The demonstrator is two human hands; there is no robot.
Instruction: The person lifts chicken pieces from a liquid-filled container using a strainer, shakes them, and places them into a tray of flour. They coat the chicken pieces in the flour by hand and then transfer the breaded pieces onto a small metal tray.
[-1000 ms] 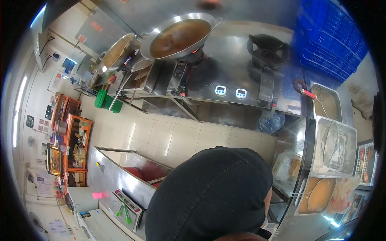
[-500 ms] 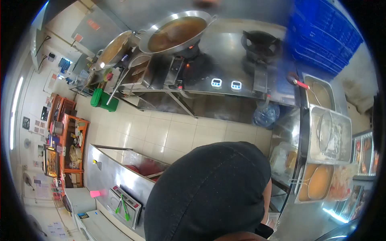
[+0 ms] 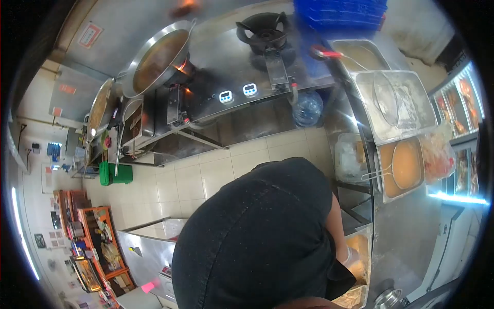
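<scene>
Black clothing covers the lower middle of the head view and hides much of what lies below. A bare forearm comes out from its right edge. At its end my right hand (image 3: 352,257), partly hidden and pale as if gloved, is over a metal tray (image 3: 366,242) with light brown contents. Its fingers cannot be made out, nor whether they hold anything. My left hand is not in view.
Two woks (image 3: 160,64) (image 3: 101,109), one above a flame, an empty burner (image 3: 265,33) and two timers (image 3: 226,96) (image 3: 249,89) are on the steel counter. At right are a floury tray (image 3: 393,100), a tray of orange liquid (image 3: 406,167) and a strainer (image 3: 393,165).
The view has swung, so the stove and right-hand trays appear farther left and higher. The tray with light brown contents, the lower forearm and my right hand now show at the lower right.
</scene>
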